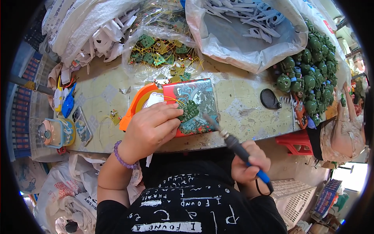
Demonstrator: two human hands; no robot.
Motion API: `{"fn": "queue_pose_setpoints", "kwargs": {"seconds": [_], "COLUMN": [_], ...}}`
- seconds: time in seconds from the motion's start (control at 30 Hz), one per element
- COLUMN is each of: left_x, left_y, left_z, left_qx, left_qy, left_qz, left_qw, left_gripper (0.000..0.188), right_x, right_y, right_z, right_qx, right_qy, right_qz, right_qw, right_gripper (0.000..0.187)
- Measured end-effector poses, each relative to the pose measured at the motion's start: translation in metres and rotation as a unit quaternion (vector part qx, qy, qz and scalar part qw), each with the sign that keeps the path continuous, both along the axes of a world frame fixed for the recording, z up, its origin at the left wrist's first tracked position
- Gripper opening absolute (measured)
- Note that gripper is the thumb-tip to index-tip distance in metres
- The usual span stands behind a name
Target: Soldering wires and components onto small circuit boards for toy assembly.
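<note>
My left hand [150,128] presses a small green circuit board [189,110] down on a red and teal tin lid [194,102] at the table's near edge. Yellow wires run from the board under my fingers. My right hand [249,163] grips the blue handle of a soldering iron [233,143]. Its metal tip points up-left and ends just beside the board's right edge. An orange plastic part [134,104] lies under the lid's left side.
A clear bag of green circuit boards [159,52] lies behind the lid. White plastic parts fill a sack [249,31] at back right. Green toy shells [311,74] pile at the right beside another person [343,132]. A phone [82,125] and a black oval piece [269,98] rest on the table.
</note>
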State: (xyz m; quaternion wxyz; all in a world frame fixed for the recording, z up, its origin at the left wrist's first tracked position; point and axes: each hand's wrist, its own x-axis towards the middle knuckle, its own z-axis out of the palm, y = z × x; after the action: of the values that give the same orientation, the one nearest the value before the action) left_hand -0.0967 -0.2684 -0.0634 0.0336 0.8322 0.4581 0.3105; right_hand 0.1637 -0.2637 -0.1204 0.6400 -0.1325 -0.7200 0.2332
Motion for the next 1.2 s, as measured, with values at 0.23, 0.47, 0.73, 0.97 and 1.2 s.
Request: {"fn": "queue_pose_setpoints", "kwargs": {"seconds": [0.23,0.47,0.73,0.97,1.2], "left_x": [-0.001,0.001,0.001,0.0,0.0], "left_y": [0.0,0.0,-0.002,-0.002,0.0], "left_z": [-0.003,-0.002,-0.002,-0.002,-0.003], "left_qx": [0.003,0.015,0.015,0.01,0.007], "left_qy": [0.001,0.007,0.011,0.013,0.018], "left_qz": [-0.003,-0.005,0.002,0.007,0.01], "left_qw": [1.0,1.0,1.0,1.0,1.0], "left_gripper": [0.018,0.018,0.018,0.018,0.017], "right_x": [0.008,0.002,0.008,0.01,0.011], "right_y": [-0.004,-0.003,-0.005,-0.007,-0.005], "right_z": [-0.002,0.0,-0.004,-0.003,-0.004], "right_qx": [-0.093,-0.02,-0.042,-0.038,-0.021], "right_qy": [0.087,-0.033,-0.057,-0.067,-0.058], "right_qz": [-0.024,0.054,0.093,0.091,0.09], "right_qw": [0.992,0.998,0.993,0.993,0.994], "right_gripper": [0.026,0.021,0.02,0.02,0.019]}}
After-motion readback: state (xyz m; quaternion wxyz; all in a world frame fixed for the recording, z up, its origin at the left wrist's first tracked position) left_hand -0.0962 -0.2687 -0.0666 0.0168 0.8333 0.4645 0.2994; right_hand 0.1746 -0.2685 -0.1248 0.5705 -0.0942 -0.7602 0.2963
